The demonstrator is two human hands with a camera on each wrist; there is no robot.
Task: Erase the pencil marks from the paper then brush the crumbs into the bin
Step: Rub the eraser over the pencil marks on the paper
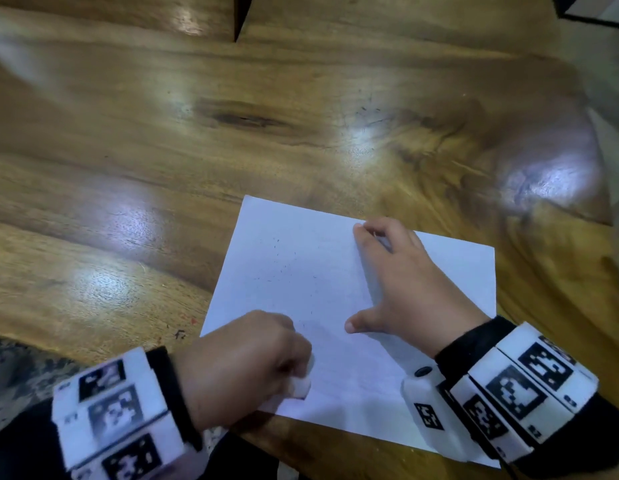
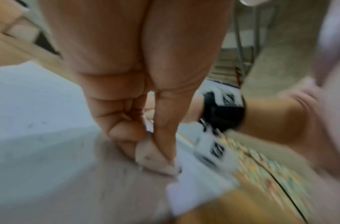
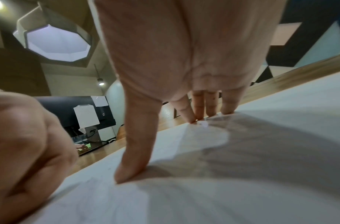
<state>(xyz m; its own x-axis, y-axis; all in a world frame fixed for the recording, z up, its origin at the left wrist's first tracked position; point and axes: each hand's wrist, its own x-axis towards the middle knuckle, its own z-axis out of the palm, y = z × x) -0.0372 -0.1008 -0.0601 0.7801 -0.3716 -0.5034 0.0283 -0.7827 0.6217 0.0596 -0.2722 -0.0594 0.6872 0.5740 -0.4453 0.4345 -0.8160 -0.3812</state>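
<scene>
Left hand pinches a white eraser onto the near left corner of the paper.
Right hand lies flat with fingers spread, likely to pin the sheet; dark crumbs dot its middle on the wooden table. No bin in view.

A glossy wooden table carries a white sheet of paper near its front edge.

No legible text anywhere; only black-and-white coded squares on both wrist bands.
</scene>
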